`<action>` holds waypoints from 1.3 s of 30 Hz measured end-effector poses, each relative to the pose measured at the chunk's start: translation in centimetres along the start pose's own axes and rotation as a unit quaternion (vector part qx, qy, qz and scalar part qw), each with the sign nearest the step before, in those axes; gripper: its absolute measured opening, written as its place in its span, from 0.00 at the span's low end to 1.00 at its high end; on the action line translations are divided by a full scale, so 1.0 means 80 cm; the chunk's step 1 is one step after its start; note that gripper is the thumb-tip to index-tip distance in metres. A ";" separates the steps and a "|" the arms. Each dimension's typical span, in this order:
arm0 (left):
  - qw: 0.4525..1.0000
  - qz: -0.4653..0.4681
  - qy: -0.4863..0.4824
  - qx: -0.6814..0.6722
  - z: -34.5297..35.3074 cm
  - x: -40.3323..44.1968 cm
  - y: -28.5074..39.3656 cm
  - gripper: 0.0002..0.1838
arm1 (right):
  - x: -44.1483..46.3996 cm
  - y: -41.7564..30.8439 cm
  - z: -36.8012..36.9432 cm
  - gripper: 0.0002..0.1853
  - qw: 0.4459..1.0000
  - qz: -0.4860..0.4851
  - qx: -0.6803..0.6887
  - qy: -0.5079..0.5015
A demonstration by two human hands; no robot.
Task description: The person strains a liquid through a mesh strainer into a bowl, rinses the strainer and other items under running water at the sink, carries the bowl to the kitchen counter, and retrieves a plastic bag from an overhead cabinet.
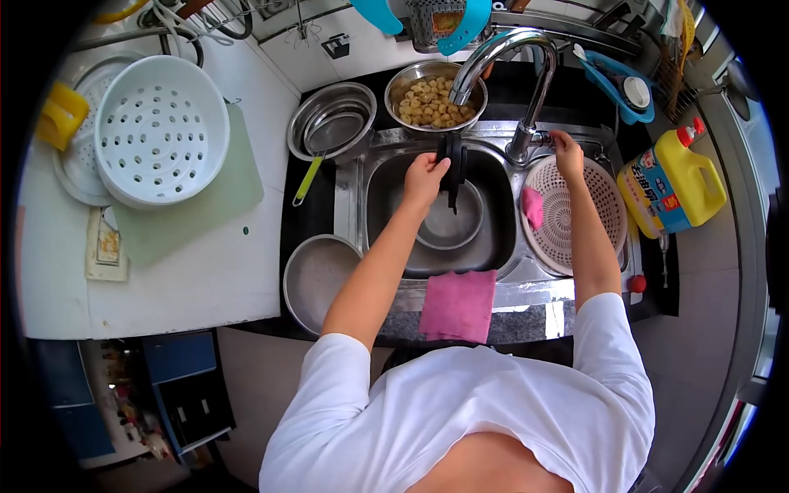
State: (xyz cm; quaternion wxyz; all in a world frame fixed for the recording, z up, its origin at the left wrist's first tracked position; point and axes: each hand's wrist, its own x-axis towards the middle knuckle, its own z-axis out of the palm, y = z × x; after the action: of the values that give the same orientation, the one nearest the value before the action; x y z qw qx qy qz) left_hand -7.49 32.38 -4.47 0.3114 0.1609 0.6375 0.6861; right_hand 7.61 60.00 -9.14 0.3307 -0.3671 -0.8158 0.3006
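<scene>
My left hand [423,178] is closed on a black plastic part [453,171] with a disc-like body and a thin piece hanging down; its exact kind I cannot make out. It hangs above the steel sink [386,238], under the faucet [538,90]. Below it, a round metal bowl [452,237] sits in the basin. My right hand [565,152] has its fingers closed on the faucet's side handle [542,139]. Under my right forearm lies a pale round colander [567,218] with a pink cloth [532,208] in it.
Behind the sink stands a steel bowl of pale yellow pieces [433,100]. Left of it are nested steel bowls with a green-handled strainer [308,181]. A metal bowl [316,275], a pink towel [460,304], a yellow detergent jug [674,181] and a white perforated basket [162,127] surround the workspace.
</scene>
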 end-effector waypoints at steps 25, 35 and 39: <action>0.991 -0.026 0.081 -0.103 0.002 0.026 -0.036 0.13 | -0.084 -0.135 0.010 0.09 0.981 -0.154 -0.072 0.093; 0.993 0.043 0.032 0.102 -0.019 0.016 -0.052 0.19 | -0.155 -0.176 0.125 0.18 0.990 -0.011 0.065 -0.125; 0.934 0.078 0.025 0.348 -0.025 0.016 -0.037 0.20 | -0.158 -0.185 0.121 0.17 0.992 -0.042 -0.009 -0.119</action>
State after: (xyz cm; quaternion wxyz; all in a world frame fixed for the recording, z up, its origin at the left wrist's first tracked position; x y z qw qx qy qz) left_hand -9.06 31.61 -7.87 0.1653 0.2909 0.8293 0.4477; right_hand 0.78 39.35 -8.16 0.2398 -0.2973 -0.8668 0.3205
